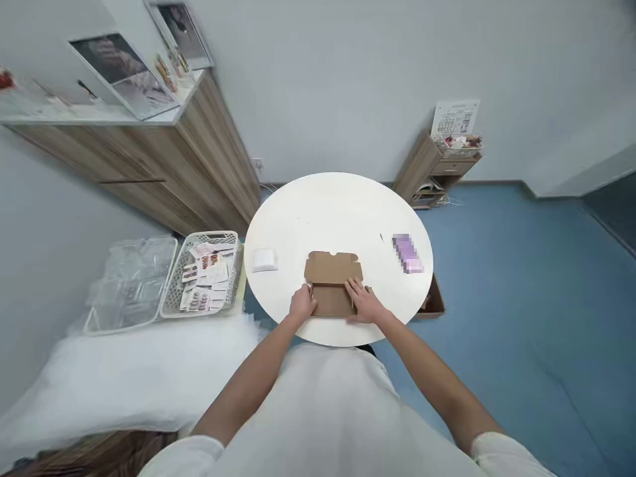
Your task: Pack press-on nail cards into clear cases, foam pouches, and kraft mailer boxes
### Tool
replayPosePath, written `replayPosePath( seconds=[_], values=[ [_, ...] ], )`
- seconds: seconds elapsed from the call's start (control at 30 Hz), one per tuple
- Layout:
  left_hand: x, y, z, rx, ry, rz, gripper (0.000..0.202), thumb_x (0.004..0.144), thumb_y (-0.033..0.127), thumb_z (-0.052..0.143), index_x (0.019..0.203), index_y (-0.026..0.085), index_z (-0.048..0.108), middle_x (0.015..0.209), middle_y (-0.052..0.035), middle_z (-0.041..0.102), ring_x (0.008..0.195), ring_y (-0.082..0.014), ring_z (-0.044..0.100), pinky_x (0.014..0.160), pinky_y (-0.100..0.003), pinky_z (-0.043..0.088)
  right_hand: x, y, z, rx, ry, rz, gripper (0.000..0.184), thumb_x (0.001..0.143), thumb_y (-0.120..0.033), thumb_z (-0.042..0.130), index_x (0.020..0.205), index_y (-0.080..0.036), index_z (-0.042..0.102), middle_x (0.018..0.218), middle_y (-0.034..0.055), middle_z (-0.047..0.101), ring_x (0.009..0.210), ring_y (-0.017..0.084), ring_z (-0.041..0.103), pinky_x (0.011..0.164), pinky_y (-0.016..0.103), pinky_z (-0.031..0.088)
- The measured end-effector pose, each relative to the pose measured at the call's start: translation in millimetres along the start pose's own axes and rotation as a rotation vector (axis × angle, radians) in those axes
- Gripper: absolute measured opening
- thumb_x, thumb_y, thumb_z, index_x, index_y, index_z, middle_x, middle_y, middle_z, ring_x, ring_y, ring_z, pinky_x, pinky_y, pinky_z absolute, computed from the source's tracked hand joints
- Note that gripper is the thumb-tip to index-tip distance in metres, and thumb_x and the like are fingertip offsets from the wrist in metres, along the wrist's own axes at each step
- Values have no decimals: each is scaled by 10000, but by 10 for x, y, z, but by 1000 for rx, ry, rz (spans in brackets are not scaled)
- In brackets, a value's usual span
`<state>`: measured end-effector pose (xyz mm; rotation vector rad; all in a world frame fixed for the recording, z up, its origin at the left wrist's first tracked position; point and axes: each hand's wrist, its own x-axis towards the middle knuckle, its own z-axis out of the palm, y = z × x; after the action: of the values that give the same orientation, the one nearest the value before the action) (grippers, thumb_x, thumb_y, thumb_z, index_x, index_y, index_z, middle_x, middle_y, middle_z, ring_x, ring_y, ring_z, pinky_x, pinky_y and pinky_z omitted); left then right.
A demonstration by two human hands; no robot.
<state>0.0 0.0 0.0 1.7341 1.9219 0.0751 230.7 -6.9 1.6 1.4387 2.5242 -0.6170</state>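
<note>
A brown cardboard box (334, 302) lies near the front edge of the round white table (338, 205), its lid (332, 268) folded back away from me. My left hand (302, 303) is closed around the left side wall. At the right side wall is my right hand (365, 303), its fingers reaching over the wall and into the tray, gripping it. The fingers of the right hand are slightly blurred. Nothing shows inside the box between the hands.
A white packet stack (265, 260) lies left on the table; a pixelated purple item (407, 254) lies right. Left of the table are a basket of printed packets (206, 275) and a bin of clear plastic (134, 281). A brown open carton (433, 301) sits below the table's right edge.
</note>
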Motion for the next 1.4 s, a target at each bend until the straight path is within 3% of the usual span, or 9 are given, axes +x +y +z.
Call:
replayPosePath(
  seconds=[0.17,0.3,0.4,0.57,0.67,0.8,0.93,1.1,1.4],
  values=[
    [-88,-130,-50,-231,-10,127,565,722,343,525,1210,138,327,952,-91,588,793,-188,581,712,-304,425,-9,4,-42,6,7,13,1145,568,-611,590,1372,-156,-87,1446,165,35,1317,320,2,990,490,131],
    [-135,-196,-202,-175,-121,341,1061,524,515,675,1356,211,90,1178,-120,458,929,-239,541,755,-333,423,1,-18,-89,14,4,8,1134,571,-596,601,1375,-166,-74,1448,145,61,1320,311,11,995,486,136],
    [-106,-197,-287,-33,-201,373,1209,410,535,727,1373,235,60,1175,-127,442,1026,-317,482,764,-363,411,37,-70,-127,27,3,7,1137,561,-584,620,1377,-179,-62,1450,129,65,1322,305,2,1000,486,133],
    [-49,-182,-286,1,-235,329,1185,432,525,721,1375,237,63,1170,-134,432,1025,-328,483,755,-368,408,-9,-110,-164,123,80,13,1109,541,-592,634,1381,-213,18,1455,111,39,1324,302,-16,1017,492,106],
    [-53,-181,-268,-15,-236,323,1172,439,522,719,1372,249,65,1158,-123,437,1021,-322,485,752,-364,408,-162,-64,-100,316,252,194,990,599,-575,598,1376,-230,91,1455,103,51,1326,295,14,1019,492,142],
    [-64,-178,-260,-16,-243,316,1177,443,527,715,1372,247,50,1132,-120,445,996,-319,497,745,-367,411,-364,14,89,839,436,569,825,690,-480,543,1360,-190,158,1359,151,314,1203,254,379,919,401,373],
    [-66,-183,-251,-45,-242,318,1186,448,528,714,1374,235,34,1134,-127,443,1002,-314,494,745,-366,414,-393,41,205,1198,457,695,683,678,-361,569,1285,-157,331,1164,139,525,944,202,577,792,336,466],
    [-72,-180,-240,-77,-245,303,1179,444,513,724,1371,234,52,1172,-134,428,1035,-314,479,765,-365,412,-311,2,124,1215,467,603,387,676,-211,474,1054,-179,552,1028,66,614,884,174,588,776,309,464],
    [-128,-81,-193,-88,-244,244,1172,431,506,730,1363,244,71,1209,-132,409,1072,-320,461,786,-363,406,-273,-246,-27,880,457,498,351,738,-253,414,1072,-186,500,1109,75,543,896,160,563,717,280,458]
  ],
)
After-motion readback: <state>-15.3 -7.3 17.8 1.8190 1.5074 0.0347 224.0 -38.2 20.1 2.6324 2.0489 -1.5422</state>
